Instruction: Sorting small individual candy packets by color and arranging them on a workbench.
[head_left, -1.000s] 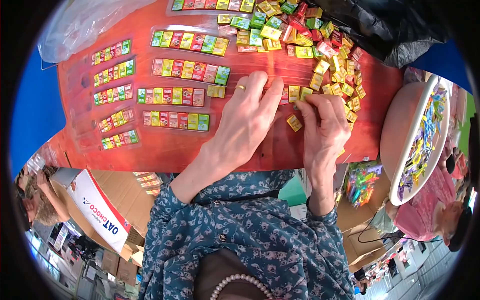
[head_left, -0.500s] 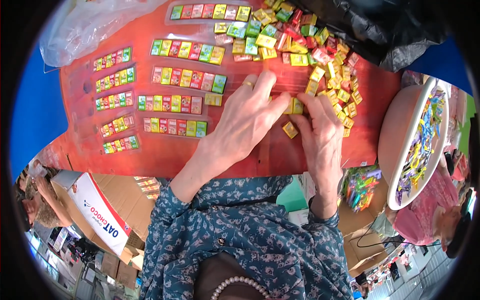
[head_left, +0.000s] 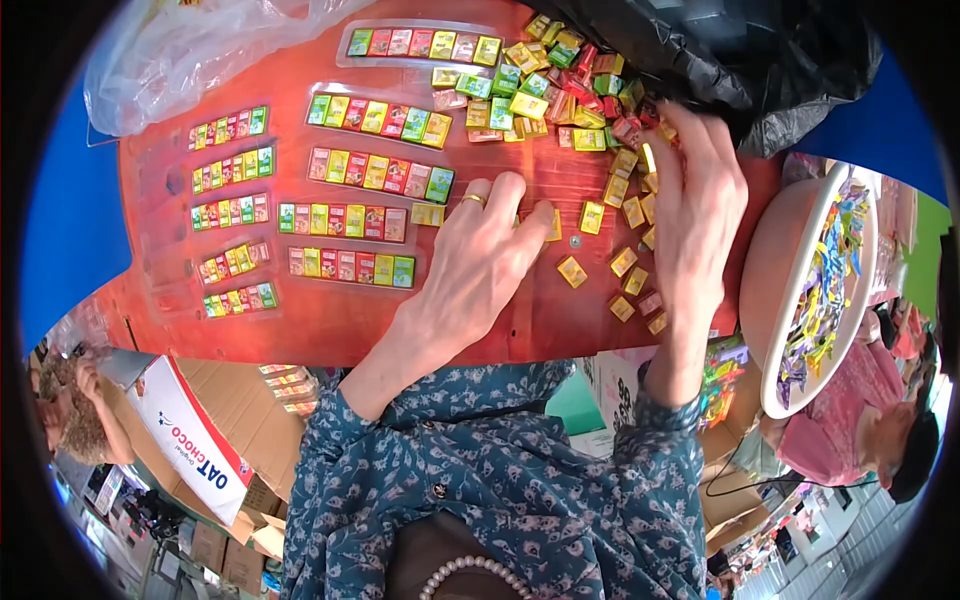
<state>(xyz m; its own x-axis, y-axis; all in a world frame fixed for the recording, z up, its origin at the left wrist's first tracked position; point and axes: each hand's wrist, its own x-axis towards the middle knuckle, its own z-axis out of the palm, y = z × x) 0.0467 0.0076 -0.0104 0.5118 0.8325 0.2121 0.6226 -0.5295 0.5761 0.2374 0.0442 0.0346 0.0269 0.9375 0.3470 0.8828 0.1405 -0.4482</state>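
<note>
My left hand [head_left: 482, 245] rests on the red table with its fingers curled, and a small yellow box [head_left: 554, 226] shows at its thumb and fingertip. Over the edge of a loose heap of small yellow, green and red boxes [head_left: 590, 140], my right hand [head_left: 703, 190] reaches with thumb and fingers apart; its fingertips are partly hidden. Between the hands lie a single yellow box [head_left: 591, 217] and another yellow box [head_left: 571, 271]. Left of my left hand are clear plastic trays with rows of coloured boxes, among them the nearest row [head_left: 350, 267].
A black plastic bag [head_left: 760, 70] borders the heap. At the right edge stands a pale basin [head_left: 765, 290] of colourful small pieces. Clear plastic [head_left: 200, 60] lies at the far left, above smaller filled rows [head_left: 240, 300]. Cartons [head_left: 200, 440] and other people are beyond the table.
My right hand has moved away from my left hand, up and right to the heap. A yellow box now lies uncovered where it was. My left hand stays nearly in place.
</note>
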